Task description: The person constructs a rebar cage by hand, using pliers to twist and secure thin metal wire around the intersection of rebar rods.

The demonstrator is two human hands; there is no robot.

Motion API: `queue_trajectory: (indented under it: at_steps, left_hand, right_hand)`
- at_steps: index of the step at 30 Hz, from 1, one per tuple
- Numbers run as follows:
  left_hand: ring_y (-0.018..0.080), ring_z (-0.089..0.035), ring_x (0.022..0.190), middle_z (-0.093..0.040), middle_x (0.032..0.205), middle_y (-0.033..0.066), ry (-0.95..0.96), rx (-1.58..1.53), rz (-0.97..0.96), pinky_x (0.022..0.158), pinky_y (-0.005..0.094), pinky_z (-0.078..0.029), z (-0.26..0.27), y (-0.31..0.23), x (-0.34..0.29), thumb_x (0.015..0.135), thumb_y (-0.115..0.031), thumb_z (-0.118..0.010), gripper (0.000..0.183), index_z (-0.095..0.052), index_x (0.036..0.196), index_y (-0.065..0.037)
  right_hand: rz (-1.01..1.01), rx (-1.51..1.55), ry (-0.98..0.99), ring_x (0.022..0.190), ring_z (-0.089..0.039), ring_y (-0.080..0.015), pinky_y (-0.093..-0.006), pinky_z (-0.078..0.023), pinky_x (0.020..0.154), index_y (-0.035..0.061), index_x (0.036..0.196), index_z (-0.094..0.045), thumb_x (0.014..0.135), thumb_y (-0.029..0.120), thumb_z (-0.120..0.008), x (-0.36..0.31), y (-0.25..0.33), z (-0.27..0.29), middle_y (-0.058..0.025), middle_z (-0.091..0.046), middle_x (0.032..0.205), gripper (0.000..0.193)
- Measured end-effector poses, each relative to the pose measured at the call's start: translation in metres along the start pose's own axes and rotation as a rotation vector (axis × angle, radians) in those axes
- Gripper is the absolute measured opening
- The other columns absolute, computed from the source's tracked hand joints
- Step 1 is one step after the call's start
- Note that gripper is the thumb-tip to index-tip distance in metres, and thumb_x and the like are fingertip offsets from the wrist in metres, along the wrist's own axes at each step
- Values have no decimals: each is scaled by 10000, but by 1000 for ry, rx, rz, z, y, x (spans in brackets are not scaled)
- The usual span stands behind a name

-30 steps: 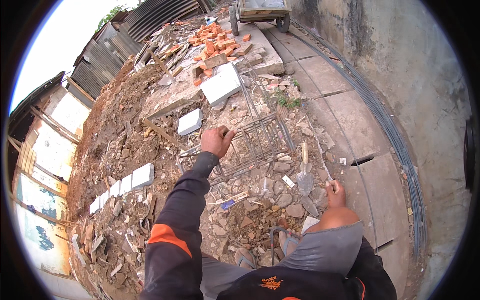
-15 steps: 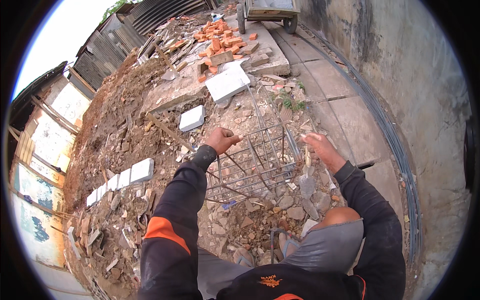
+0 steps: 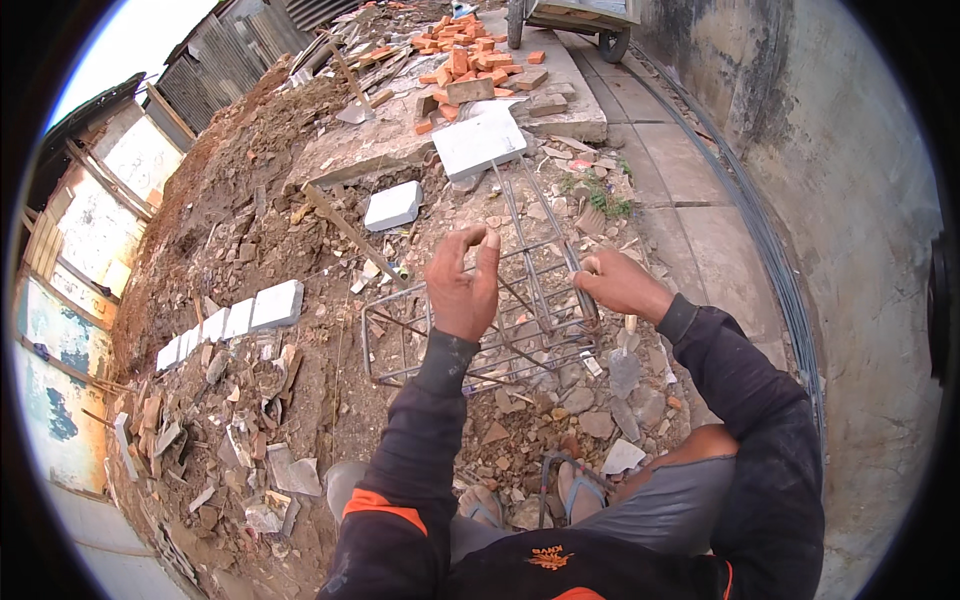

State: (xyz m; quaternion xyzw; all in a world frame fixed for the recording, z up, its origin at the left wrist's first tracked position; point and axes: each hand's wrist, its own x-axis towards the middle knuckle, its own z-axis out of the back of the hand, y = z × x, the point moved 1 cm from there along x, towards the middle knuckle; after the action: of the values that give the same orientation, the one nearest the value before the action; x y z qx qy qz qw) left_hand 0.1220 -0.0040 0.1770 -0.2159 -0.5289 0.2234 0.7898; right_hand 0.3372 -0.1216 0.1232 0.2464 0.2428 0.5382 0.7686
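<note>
A cage of tied steel reinforcing bars point(image 3: 540, 300) lies over the rubble in front of me, its far end beside a white block point(image 3: 480, 142). My right hand point(image 3: 625, 285) is closed at the right side of the cage, fingers pinched around a long bar. Above the middle of the cage, my left hand point(image 3: 465, 285) is raised with curled fingers and the thumb near them. Whatever it may hold is too small to make out. Close to the cage's near right corner lies a trowel point(image 3: 624, 372) with a grey, crusted blade.
Another white block point(image 3: 393, 206) and a row of white blocks point(image 3: 275, 305) lie to the left. A wooden stake point(image 3: 345, 228) leans nearby. Orange bricks point(image 3: 465, 65) and a cart point(image 3: 580, 18) are farther back. Long bars point(image 3: 765, 225) run along the right wall point(image 3: 850, 200).
My left hand has moved right and turned upward over the cage. My right hand has shifted slightly left onto the bar. The view has swung a little to the left.
</note>
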Motion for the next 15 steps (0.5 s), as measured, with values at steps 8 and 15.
queue_trajectory:
  at_steps: [8,15]
  left_hand:
    - [286,-621,847,-622,930,136,121,-207,495,807,378,-487,-36,-12,-203,926,-115,-680,151,-597,958,7]
    - [392,-512,1159,-585,1186,199,46,151,412,983,477,-394,-29,47,-214,843,-238,-758,466,-568,1185,15]
  right_hand:
    - [66,42,-147,752,-646,-434,-519,-472,712,-40,828,-643,896,344,-546,-19,16,2,-269,-630,736,403]
    - [5,-36,-116,618,-572,-339,-475,-429,640,-63,756,-570,891,329,-568,-11,12,2,-228,-559,659,414]
